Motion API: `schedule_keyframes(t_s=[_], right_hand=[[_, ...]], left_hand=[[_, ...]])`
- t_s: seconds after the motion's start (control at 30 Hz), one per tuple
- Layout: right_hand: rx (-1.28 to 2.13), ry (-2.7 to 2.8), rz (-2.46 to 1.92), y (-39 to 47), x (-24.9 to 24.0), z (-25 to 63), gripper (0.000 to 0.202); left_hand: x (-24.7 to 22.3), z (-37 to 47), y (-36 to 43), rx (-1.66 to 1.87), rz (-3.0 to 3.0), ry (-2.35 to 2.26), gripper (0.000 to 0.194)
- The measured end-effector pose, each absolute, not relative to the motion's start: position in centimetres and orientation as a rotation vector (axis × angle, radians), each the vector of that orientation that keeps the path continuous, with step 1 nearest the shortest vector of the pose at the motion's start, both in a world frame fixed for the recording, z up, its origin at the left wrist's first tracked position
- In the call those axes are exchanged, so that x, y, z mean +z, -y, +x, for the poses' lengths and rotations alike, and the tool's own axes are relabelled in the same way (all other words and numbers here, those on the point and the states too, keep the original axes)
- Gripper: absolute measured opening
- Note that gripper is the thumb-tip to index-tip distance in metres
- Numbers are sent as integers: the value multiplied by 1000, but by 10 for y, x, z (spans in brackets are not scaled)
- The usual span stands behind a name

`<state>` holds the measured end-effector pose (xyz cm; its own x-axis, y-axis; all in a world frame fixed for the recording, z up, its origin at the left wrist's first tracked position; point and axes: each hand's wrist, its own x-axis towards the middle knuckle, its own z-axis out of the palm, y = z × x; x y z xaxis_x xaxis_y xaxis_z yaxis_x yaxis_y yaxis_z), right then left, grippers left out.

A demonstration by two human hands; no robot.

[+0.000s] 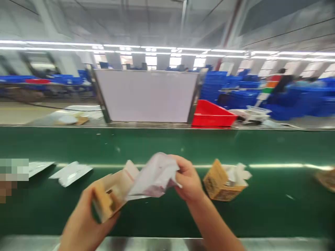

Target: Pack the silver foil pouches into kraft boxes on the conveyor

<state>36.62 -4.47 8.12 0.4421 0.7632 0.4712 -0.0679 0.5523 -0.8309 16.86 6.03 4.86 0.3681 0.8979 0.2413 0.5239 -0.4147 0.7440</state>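
1. Left hand (83,219) closed around a small brown cardboard box (108,200), held above the near edge of the green belt (167,146), open end turned toward the right hand.
2. Right hand (188,181) pinching a white plastic bag (154,174) between thumb and fingers, the bag crumpled and bunched up just at the mouth of the box.
3. Bag touching the box flaps, but mostly outside; how much has gone in, hard to tell through the motion blur.
4. Judged from this: packing of this box under way, not finished. Bag not yet seated inside, flaps open, box off the belt.
5. A second box (221,184) resting on the belt just to the right of the right hand, tilted, with white material sticking out of its open top; seemingly filled but not closed.
6. Another brown item (326,179) at the far right edge of the belt, too blurred to identify.
7. Flat white packets (70,172) lying on the belt to the left, well apart from the hands, untouched; likely stock waiting for boxes.
8. Beyond the belt: a white upright panel (148,96) and a red bin (213,115) beside it, with stacks of blue crates (217,85) behind.
9. Left to do, by the look of things: bag pushed fully in, flaps shut, box put down.
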Motion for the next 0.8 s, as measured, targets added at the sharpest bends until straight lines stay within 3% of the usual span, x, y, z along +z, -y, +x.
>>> schedule_keyframes(t_s=[0.1, 0.2, 0.3, 0.6, 0.8], right_hand=[[612, 1219, -869, 47, 89, 365, 25], [244, 1677, -1079, 45, 99, 355, 41], [-74, 1900, -1273, 45, 104, 344, 41], [-18, 1691, -1451, 40, 98, 349, 14], [-676, 1828, -1445, 42, 76, 320, 20]], left_hand=[[50, 149, -38, 846, 2035, -1258, 60], [40, 147, -30, 1014, 2071, -1261, 61], [27, 144, -26, 1212, 2149, -1230, 59], [2, 148, -22, 1313, 1945, -1340, 64], [1, 159, -22, 1454, 2245, -1239, 63]])
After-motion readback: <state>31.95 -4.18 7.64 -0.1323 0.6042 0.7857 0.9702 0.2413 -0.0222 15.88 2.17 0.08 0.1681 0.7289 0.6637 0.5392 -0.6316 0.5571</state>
